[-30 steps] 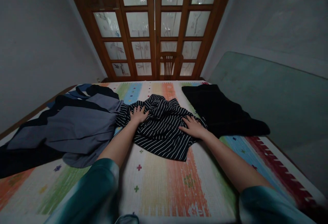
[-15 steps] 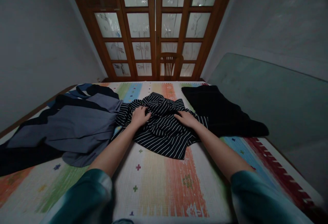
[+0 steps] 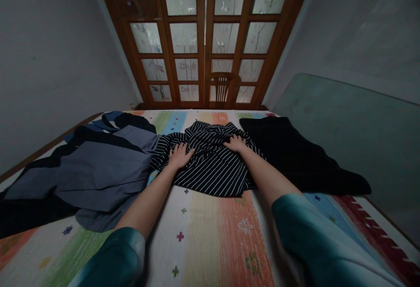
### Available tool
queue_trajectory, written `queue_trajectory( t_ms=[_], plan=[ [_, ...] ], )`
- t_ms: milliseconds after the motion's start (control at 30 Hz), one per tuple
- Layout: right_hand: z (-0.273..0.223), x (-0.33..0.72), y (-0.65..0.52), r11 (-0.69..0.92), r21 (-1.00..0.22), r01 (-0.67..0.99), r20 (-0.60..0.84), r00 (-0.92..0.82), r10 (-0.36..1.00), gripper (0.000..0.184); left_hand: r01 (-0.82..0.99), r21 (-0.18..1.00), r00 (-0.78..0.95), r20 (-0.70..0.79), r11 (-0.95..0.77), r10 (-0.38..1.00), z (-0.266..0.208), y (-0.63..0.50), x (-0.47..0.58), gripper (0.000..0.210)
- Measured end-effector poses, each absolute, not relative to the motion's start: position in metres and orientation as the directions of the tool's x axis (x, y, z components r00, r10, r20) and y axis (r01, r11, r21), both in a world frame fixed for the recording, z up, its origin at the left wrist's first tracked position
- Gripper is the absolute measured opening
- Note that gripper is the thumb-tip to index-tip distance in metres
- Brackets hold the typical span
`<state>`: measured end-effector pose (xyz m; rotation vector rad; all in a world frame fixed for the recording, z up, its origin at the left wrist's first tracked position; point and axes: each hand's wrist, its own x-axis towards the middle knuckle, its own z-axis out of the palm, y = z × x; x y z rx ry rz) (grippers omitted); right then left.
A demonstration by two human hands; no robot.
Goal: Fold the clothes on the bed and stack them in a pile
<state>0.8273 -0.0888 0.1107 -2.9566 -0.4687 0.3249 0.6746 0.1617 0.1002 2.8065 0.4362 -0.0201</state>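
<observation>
A black shirt with thin white stripes (image 3: 215,164) lies in the middle of the table, its lower part fairly flat and its far part bunched in folds. On its left side rests my left hand (image 3: 180,155), palm down with the fingers spread over the cloth. My right hand (image 3: 235,143) lies on the upper right part of the shirt, fingers also spread and pressing on the fabric. Neither hand grips the cloth.
Grey and dark clothes (image 3: 101,169) are heaped on the left. A black garment (image 3: 288,155) lies to the right, touching the shirt. A patterned tablecloth (image 3: 203,234) covers the table. Beyond its far edge stand a wooden chair (image 3: 226,77) and glazed doors; a pale panel (image 3: 344,116) leans at right.
The shirt's lower part has become smoother and flatter. My right hand has gone from curled fingers to spread ones, and my left fingers have opened out too. The view has shifted slightly.
</observation>
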Motion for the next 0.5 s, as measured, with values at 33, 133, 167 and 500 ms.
queue_trajectory(
  t_ms=[33,133,167,500],
  plan=[
    [0.108,0.833,-0.091,-0.939,-0.165,0.303,-0.173,0.928,0.330,0.068,0.307,0.275,0.951,-0.061,-0.911,0.302,0.099,0.165,0.679,0.077],
    [0.100,0.843,-0.097,-0.926,-0.176,0.335,-0.105,0.929,0.356,0.065,0.313,0.241,0.949,-0.057,-0.919,0.309,0.097,0.170,0.691,0.081],
    [0.099,0.844,-0.099,-0.923,-0.176,0.344,-0.087,0.928,0.362,0.064,0.314,0.234,0.949,-0.055,-0.920,0.310,0.097,0.171,0.695,0.082],
    [0.125,0.776,-0.116,-0.754,-0.251,0.607,0.227,0.794,0.563,0.045,0.322,0.248,0.942,0.017,-0.914,0.336,0.098,0.184,0.733,0.070]
  ],
)
